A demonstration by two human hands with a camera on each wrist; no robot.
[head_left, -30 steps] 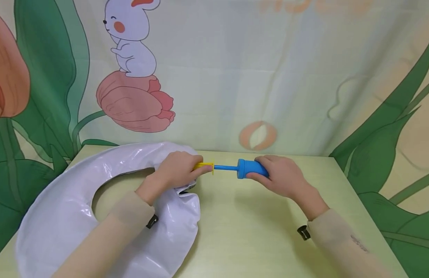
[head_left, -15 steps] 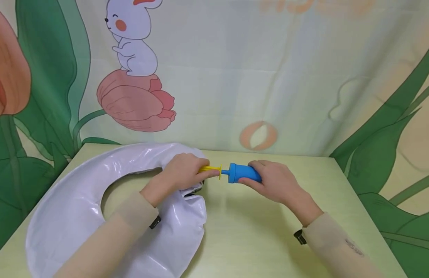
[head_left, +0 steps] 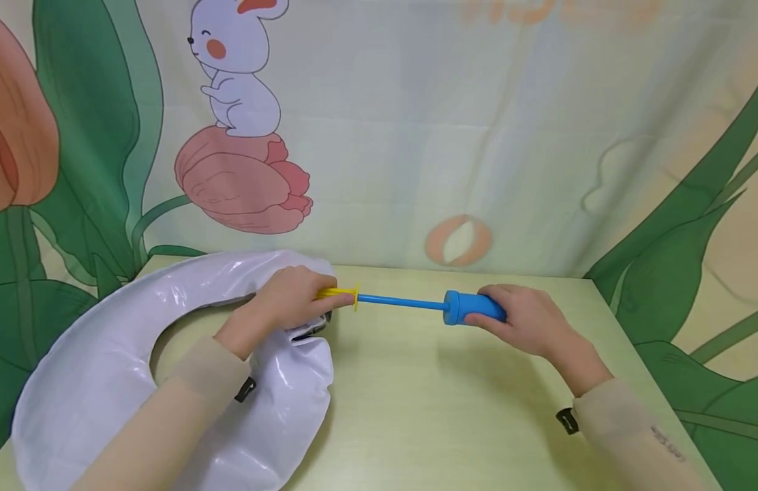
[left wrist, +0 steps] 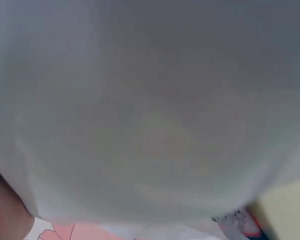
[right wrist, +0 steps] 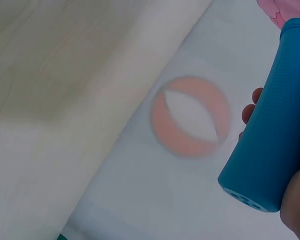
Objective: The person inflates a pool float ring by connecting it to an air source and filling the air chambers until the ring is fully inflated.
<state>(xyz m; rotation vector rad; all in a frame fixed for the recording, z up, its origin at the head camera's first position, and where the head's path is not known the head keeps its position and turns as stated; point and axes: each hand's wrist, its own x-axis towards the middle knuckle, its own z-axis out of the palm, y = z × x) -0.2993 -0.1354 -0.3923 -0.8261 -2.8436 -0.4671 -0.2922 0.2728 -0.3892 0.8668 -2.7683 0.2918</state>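
A blue hand pump [head_left: 477, 308] stretches between my two hands, level over the table, its thin blue rod [head_left: 400, 301] drawn far out of the barrel. My right hand [head_left: 526, 320] grips the barrel; in the right wrist view its fingertips curl round the back of the blue barrel [right wrist: 270, 120], whose end cap shows holes. With the left hand [head_left: 296, 296] I pinch the yellow end piece [head_left: 339, 294] beyond the rod's flange. Under that hand and forearm lies a glossy white inflatable ring [head_left: 84, 382], partly filled and creased; its pale surface [left wrist: 155, 125] fills the left wrist view.
The pale wooden table [head_left: 403, 409] extends right of the ring. Behind it hangs a printed cloth [head_left: 379, 136] with a rabbit, tulips and leaves. Small black clips [head_left: 567, 421] sit by both cuffs.
First the hands came together, pushing the rod nearly into the barrel. Since then they have drawn apart, right hand rightward and left hand leftward, exposing a long rod. The ring has shifted left.
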